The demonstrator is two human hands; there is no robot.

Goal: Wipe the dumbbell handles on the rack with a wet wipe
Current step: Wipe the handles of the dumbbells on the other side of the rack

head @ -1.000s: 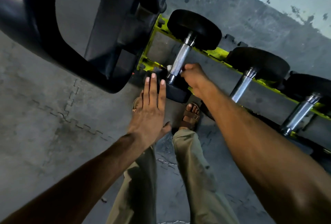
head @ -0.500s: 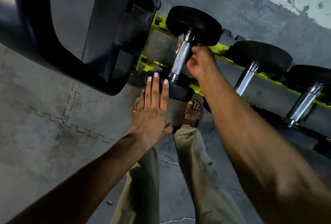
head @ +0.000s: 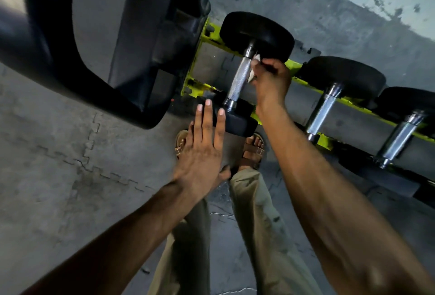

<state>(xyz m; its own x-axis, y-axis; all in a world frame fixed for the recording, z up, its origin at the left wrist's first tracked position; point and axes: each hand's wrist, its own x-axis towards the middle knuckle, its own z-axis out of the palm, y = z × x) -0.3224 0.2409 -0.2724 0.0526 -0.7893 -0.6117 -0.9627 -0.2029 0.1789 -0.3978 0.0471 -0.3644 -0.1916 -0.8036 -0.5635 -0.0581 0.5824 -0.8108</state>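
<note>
Head view. Landmark: the leftmost dumbbell (head: 237, 120), lying across the yellow-green rack (head: 200, 42).
- Its knurled handle (head: 240, 78) runs from the near black head up to the far one.
- Right hand (head: 270, 82): fingers curled, pinching the white wet wipe (head: 251, 78) against the right side of the handle, close to the far head.
- Left hand (head: 200, 158): fingers straight and together, tips over the near head; contact not certain.
- Second dumbbell (head: 322, 111) and third dumbbell (head: 400, 136) sit on the same rack, right of the landmark.
- Black padded equipment (head: 153, 35) stands just left of the landmark.
- Sandals (head: 254, 151) on the grey floor mats (head: 58, 153), below the near head.
</note>
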